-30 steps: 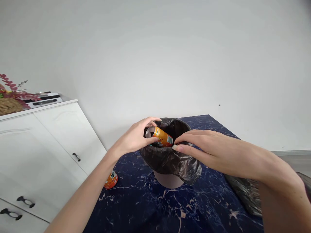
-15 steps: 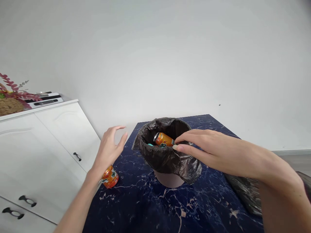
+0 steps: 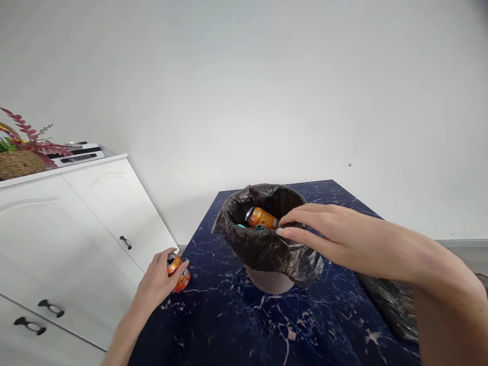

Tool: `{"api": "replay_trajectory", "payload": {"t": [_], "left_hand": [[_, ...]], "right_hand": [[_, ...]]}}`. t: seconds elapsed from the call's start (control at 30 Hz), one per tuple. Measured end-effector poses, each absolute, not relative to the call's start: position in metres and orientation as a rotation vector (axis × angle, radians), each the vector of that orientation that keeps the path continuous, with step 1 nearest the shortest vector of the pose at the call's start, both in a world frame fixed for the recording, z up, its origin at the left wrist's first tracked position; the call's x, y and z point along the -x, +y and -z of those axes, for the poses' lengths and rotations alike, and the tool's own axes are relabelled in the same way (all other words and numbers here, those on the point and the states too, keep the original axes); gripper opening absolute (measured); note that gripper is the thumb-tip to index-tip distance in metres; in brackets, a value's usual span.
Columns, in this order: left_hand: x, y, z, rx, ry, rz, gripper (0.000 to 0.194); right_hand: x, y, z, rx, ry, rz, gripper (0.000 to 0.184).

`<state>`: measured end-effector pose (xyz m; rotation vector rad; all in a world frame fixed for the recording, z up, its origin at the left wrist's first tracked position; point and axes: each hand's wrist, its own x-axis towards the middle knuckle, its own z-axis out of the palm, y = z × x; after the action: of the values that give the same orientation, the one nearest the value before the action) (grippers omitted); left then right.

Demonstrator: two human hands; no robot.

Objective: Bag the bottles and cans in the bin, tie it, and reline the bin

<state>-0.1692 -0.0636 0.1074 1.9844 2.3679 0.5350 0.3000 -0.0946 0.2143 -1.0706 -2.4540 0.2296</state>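
At the counter's left edge [image 3: 206, 229], the left hand [image 3: 154, 282] had reached an upright can [image 3: 183, 281], fingers curved around it. The right hand [image 3: 335, 229] pinched the bag's rim [image 3: 263, 249]; beyond, the other can [image 3: 261, 217] lay released inside.

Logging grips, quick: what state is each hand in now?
Left hand: curled around the upright can; firm grip can't be told.
Right hand: closed on the black bin bag.

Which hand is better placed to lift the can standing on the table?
Left, I'd say: the left hand curves around that can, while the right hand is farther off, at the rim of the black bag.
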Motion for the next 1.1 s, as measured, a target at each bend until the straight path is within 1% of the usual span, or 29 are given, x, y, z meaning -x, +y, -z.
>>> {"api": "replay_trajectory", "payload": {"t": [0.13,0.23,0.3,0.37,0.47,0.57,0.67,0.73,0.83,0.97,1.1], "left_hand": [[0.164,-0.066,-0.110,-1.954,2.328,-0.543,0.075],[0.151,-0.067,-0.123,-1.977,2.319,-0.670,0.071],[0.135,-0.070,-0.139,-1.970,2.338,-0.901,0.072],[0.114,-0.075,-0.160,-1.937,2.299,-1.237,0.072],[0.076,-0.084,-0.193,-1.859,2.028,-1.776,0.059],[0.042,-0.094,-0.219,-1.949,1.697,-1.976,0.050],[0.014,-0.095,-0.235,-2.038,1.503,-1.939,0.042],[-0.002,-0.090,-0.240,-2.079,1.422,-1.828,0.041],[-0.023,-0.078,-0.245,-2.205,1.362,-1.542,0.046],[-0.048,-0.065,-0.249,-2.443,1.360,-1.104,0.043],[-0.063,-0.055,-0.251,-2.502,1.398,-0.829,0.046]], "right_hand": [[-0.298,-0.096,-0.215,1.097,-2.441,-0.244,0.046],[-0.298,-0.097,-0.215,1.083,-2.435,-0.244,0.046],[-0.299,-0.096,-0.214,1.066,-2.441,-0.251,0.045],[-0.300,-0.095,-0.213,1.058,-2.439,-0.247,0.044],[-0.302,-0.093,-0.213,1.043,-2.446,-0.232,0.040],[-0.303,-0.092,-0.215,1.039,-2.454,-0.234,0.041],[-0.305,-0.095,-0.217,1.039,-2.448,-0.223,0.044],[-0.307,-0.097,-0.218,1.026,-2.443,-0.195,0.048],[-0.310,-0.098,-0.219,1.023,-2.396,-0.157,0.054],[-0.316,-0.099,-0.221,1.042,-2.359,-0.197,0.049],[-0.318,-0.101,-0.223,1.077,-2.336,-0.247,0.051]]}}
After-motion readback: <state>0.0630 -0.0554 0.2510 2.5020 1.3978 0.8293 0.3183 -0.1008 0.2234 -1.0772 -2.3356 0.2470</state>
